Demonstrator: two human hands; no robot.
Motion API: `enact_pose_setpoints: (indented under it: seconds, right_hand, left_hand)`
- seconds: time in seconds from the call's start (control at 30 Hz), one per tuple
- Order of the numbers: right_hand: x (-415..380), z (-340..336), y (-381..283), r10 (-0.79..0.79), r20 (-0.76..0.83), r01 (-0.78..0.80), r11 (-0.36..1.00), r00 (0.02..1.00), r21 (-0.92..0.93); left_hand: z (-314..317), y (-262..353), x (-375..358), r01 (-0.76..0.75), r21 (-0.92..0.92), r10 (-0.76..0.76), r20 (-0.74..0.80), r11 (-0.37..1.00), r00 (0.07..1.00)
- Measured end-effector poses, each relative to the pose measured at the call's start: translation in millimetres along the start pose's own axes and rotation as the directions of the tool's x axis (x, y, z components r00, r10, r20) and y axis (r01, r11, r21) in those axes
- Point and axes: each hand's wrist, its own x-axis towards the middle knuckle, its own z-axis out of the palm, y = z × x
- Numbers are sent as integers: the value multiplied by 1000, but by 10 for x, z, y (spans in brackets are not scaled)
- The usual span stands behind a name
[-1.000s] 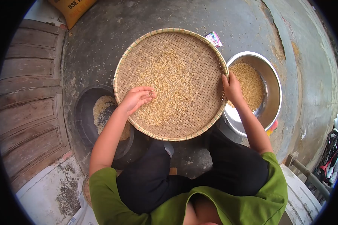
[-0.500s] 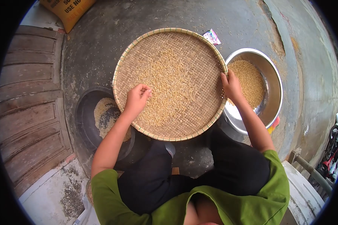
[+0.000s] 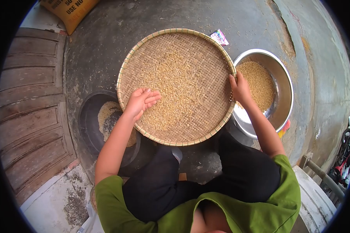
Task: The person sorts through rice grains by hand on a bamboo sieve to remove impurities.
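Observation:
A round woven bamboo winnowing tray (image 3: 216,50) lies level above my knees, with a patch of unhulled grain (image 3: 175,89) spread over its middle and left. My right hand (image 3: 241,90) grips the tray's right rim, thumb on the inside and the other fingers hidden. Over the left part of the tray, my left hand (image 3: 143,101) is open, palm turned up and fingers stretched toward the grain. Whether a few grains lie on that palm is too small to make out.
At right stands a steel basin (image 3: 284,89) holding grain. A dark basin (image 3: 87,128) with paler grain sits lower left, partly under the tray. A printed sack (image 3: 72,15), a small packet (image 3: 219,37) and a wooden door (image 3: 31,101) are around.
My left hand has gone from fingers pinched together to open, with the palm turning up and the fingers straightening. The right hand and the tray stay nearly where they were.

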Motion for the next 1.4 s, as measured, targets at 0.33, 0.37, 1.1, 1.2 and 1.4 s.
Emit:
enact_pose_setpoints:
  seconds: [0.33, 0.37, 1.1, 1.2, 1.4]
  right_hand:
    - [0, -18, 4, -6, -4, 6, 1000, 1000, -18]
    - [3, -9, 2, 2, -3, -2, 1000, 1000, -15]
    - [11, 25, 28, -55, -22, 56, 998, 998, 20]
    - [23, 42, 56, -63, -35, 63, 998, 997, 12]
    - [30, 35, 46, -31, -14, 31, 1000, 999, 4]
  left_hand:
    - [1, -5, 112, -60, 159, 71, -65, 985, 995]
    - [22, 18, 162, -63, 189, 84, -105, 980, 991]
    - [-81, -129, 54, -248, 843, 308, 104, 477, 946]
    - [-89, -255, -5, -334, 897, 385, 210, 291, 899]
    - [-51, -335, -44, -399, 891, 385, 297, 217, 874]
